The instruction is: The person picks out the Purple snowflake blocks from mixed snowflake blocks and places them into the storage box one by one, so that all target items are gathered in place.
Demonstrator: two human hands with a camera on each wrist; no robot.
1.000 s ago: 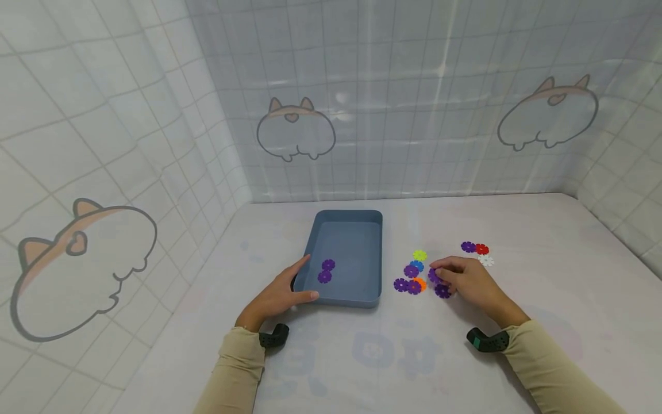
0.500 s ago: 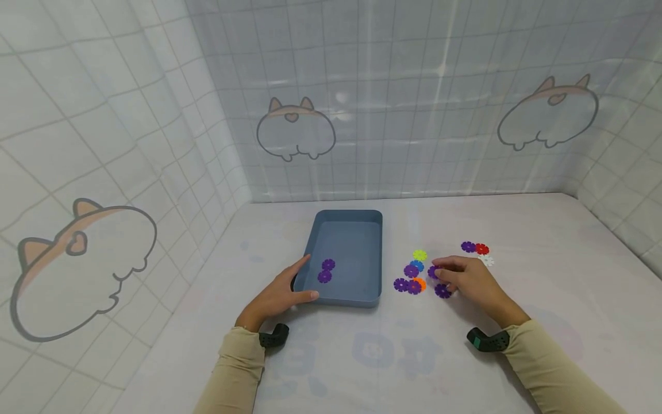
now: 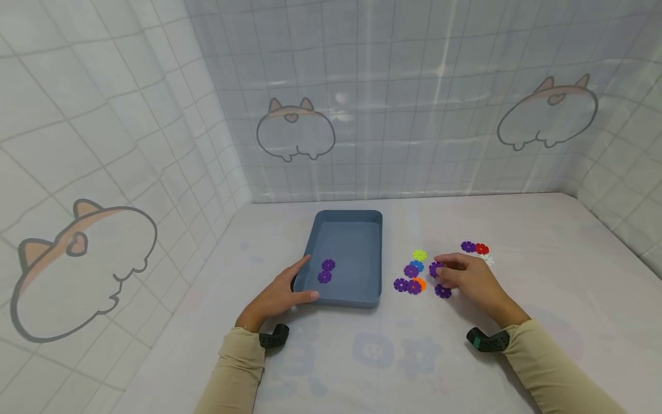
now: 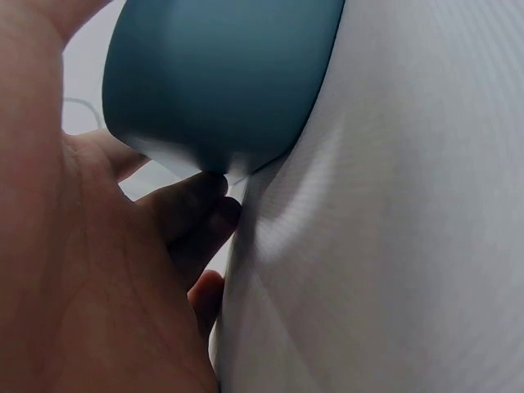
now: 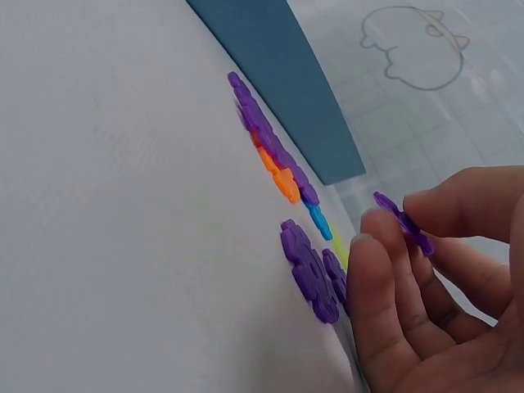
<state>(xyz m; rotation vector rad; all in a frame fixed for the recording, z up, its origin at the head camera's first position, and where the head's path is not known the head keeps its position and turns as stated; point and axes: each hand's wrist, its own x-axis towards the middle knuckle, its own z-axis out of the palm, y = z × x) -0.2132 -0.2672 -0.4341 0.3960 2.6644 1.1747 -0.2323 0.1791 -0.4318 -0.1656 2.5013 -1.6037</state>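
Observation:
My left hand [image 3: 279, 290] holds the near left corner of a blue-grey tray [image 3: 347, 301], its thumb at the front rim and its fingers along the left side. Two purple snowflake discs [image 3: 326, 271] lie inside the tray. Between thumb and finger, my right hand [image 3: 468, 280] pinches a purple snowflake disc [image 5: 403, 221], seen nearly edge-on and raised off the table in the right wrist view. Below that hand another purple disc [image 3: 442, 291] lies on the cloth. Left of it are several discs: purple [image 3: 400, 284], orange [image 3: 422, 284], blue [image 3: 418, 265] and yellow-green [image 3: 420, 255].
Beyond the right hand lie a purple disc [image 3: 468, 246], a red disc [image 3: 482, 249] and a white disc [image 3: 487, 260], the white one partly behind the hand. A pale cloth covers the table [image 3: 362, 368]. Tile-patterned sheets [image 3: 403, 115] rise behind and at both sides.
My right hand has shifted slightly up and away, with the purple disc between its fingertips. The left hand and the tray have stayed in place.

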